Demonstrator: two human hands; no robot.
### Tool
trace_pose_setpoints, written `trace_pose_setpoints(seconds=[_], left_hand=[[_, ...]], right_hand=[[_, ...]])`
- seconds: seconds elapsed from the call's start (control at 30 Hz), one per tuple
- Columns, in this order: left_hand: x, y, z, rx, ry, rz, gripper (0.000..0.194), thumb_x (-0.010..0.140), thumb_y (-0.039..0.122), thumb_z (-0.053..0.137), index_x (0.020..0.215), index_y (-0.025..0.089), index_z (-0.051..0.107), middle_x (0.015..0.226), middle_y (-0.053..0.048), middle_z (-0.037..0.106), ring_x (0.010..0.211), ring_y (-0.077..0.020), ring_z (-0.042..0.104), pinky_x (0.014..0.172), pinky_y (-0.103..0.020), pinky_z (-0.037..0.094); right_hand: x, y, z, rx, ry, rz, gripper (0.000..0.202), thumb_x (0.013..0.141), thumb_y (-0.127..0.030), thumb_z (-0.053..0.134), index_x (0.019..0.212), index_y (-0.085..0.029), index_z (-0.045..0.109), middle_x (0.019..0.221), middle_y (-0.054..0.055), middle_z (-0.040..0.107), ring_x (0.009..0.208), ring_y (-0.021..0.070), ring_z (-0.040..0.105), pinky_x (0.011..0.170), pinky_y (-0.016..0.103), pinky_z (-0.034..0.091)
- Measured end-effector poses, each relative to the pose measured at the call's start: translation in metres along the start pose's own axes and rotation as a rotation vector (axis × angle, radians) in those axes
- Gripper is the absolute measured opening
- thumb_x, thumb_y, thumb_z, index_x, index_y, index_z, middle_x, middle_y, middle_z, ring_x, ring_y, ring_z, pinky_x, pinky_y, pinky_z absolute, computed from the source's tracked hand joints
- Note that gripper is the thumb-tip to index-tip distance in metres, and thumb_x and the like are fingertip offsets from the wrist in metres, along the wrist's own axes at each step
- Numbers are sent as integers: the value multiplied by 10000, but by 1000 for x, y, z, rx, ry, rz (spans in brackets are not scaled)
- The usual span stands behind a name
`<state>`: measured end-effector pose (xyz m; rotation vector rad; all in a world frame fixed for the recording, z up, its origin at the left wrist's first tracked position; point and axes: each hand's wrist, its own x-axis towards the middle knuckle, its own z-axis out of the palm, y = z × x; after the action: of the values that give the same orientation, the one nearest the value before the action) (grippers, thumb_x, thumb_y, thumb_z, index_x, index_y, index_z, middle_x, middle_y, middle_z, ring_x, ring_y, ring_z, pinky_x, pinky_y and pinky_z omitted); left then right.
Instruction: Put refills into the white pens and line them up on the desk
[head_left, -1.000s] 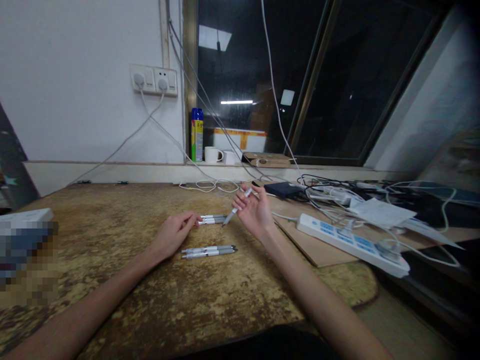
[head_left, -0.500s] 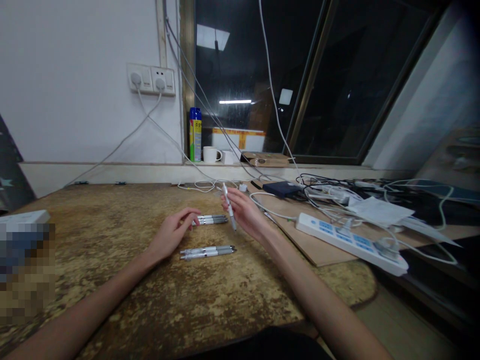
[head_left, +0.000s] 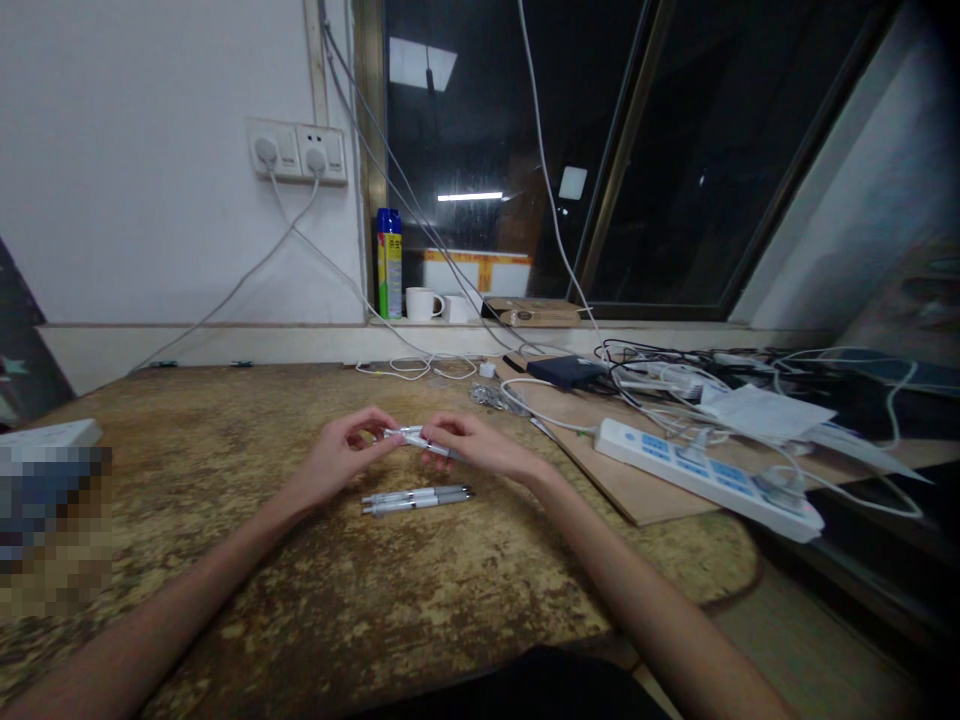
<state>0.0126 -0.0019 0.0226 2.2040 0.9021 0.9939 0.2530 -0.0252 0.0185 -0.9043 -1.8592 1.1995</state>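
A white and grey pen (head_left: 415,440) spans the gap between my two hands, slightly tilted. My left hand (head_left: 349,445) pinches its left end between thumb and fingers. The fingers of my right hand (head_left: 465,440) close round its right part. Just behind this pen, another pen is partly visible, mostly hidden by the fingers. Nearer to me, a pair of similar pens (head_left: 417,500) lies side by side on the worn wooden table (head_left: 337,610).
A white power strip (head_left: 705,480) lies on a brown board (head_left: 637,490) at the right, with tangled cables and papers (head_left: 772,415) behind. A spray can (head_left: 389,265) and white mug (head_left: 423,304) stand on the sill. A small clear bundle (head_left: 495,400) lies beyond my right hand.
My right hand has moved left and down, bringing its raised pen over to my left hand. The pen has turned from steep to nearly level. My left fingers now grip its end.
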Motion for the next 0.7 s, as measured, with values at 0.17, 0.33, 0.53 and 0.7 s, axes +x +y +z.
trace_pose_setpoints(seconds=[0.17,0.33,0.53,0.7], left_hand=[[0,-10,-16,167,-98,-45,348,907,515,611,957,186,717,807,-15,668,676,-149,542,601,-250,378],[-3,-7,-24,229,-287,-71,353,887,521,616,921,188,731,724,-6,660,645,-152,544,594,-249,374],[-5,-8,-29,205,-488,-119,378,852,540,647,910,182,753,695,-7,647,630,-147,538,568,-239,356],[-6,-10,-32,174,-549,-105,335,844,489,662,925,178,756,724,-6,638,654,-143,528,578,-234,368]], right_hand=[[-8,7,-24,-198,-52,86,379,889,-534,660,944,-158,668,807,24,684,699,144,606,658,259,476],[-8,19,-34,-363,-164,61,297,880,-445,682,913,-152,720,780,20,696,688,137,590,635,245,442],[-7,25,-29,-420,-240,50,294,877,-423,688,961,-151,765,860,39,745,727,140,617,674,247,469],[-7,22,-27,-357,-271,69,284,860,-406,710,960,-144,756,880,50,752,733,138,639,693,247,493]])
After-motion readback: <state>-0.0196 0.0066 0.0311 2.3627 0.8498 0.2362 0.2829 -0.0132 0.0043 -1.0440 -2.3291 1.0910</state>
